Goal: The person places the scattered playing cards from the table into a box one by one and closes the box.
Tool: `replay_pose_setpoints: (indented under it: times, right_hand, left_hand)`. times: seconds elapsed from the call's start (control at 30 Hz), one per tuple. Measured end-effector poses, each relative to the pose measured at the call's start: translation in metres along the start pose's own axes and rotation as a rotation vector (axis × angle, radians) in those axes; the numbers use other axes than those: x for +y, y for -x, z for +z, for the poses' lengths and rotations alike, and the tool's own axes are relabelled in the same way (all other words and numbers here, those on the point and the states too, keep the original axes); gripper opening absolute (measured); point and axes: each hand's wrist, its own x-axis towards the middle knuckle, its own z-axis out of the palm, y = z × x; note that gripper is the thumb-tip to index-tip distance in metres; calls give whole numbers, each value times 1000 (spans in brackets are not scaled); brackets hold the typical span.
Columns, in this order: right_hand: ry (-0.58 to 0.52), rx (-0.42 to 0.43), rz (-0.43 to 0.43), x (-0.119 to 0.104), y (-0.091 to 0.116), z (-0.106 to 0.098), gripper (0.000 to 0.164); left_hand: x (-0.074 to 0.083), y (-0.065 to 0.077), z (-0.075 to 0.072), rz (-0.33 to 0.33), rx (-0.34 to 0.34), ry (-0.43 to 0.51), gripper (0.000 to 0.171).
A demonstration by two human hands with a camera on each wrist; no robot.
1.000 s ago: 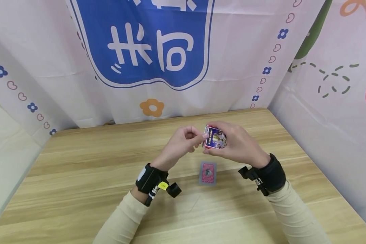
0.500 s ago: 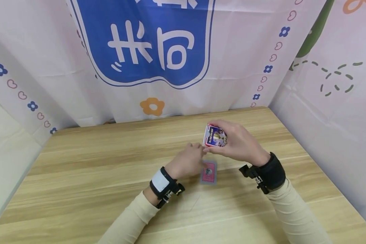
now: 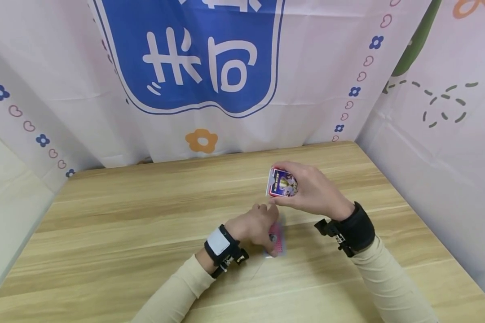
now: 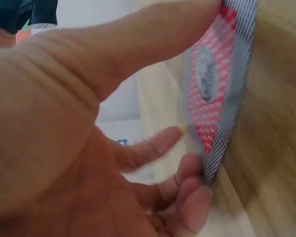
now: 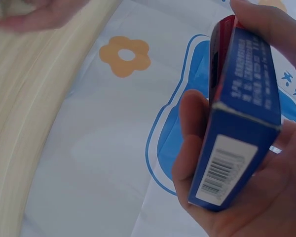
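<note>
A playing card (image 3: pixel 278 244) lies back up on the table, with a red-patterned back, grey border and a small oval picture. My left hand (image 3: pixel 252 226) reaches over it from the left and partly covers it. In the left wrist view the thumb is at one end of the card (image 4: pixel 207 84) and the curled fingers (image 4: pixel 195 202) are at the other. Above and beyond it, my right hand (image 3: pixel 319 190) grips a small card box (image 3: pixel 284 183) by its sides, its trophy picture facing up. The right wrist view shows the box's blue end (image 5: pixel 224 165) with a barcode.
The wooden table (image 3: pixel 125 215) extends to both sides of the hands. A printed cloth (image 3: pixel 307 80) hangs behind its far edge, and a white wall (image 3: pixel 428 179) stands along the right. Both wrists wear black camera straps (image 3: pixel 222 246).
My left hand has left the box's near end and moved down toward me onto the card, its thumb and fingers now at the card's ends. The right hand keeps the box almost in place.
</note>
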Motion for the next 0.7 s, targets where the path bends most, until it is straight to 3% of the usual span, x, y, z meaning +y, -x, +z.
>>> replay_pose_setpoints:
  times: [0.1, 0.17, 0.27, 0.33, 0.53, 0.63, 0.7]
  right_hand:
    - [-1, 5, 0, 1, 1, 1, 74]
    - [-2, 10, -1, 2, 3, 2, 73]
    - [2, 21, -8, 4, 4, 2, 74]
    - [1, 29, -16, 4, 4, 2, 74]
    - [21, 32, -20, 3, 1, 0, 74]
    - [40, 25, -4, 4, 1, -2, 76]
    - [44, 22, 8, 4, 1, -3, 77]
  left_hand:
    - [1, 1, 1, -16, -47, -18, 90]
    - [-2, 1, -2, 7, -54, 8, 70]
    - [-10, 2, -11, 60, 18, 116, 37]
    - [-17, 4, -21, 71, 144, 204, 24]
    - [-28, 23, -58, 13, 628, 541, 23]
    - [-27, 35, -71, 59, 753, 717, 23]
    - [-24, 40, -76, 107, 781, 790, 24]
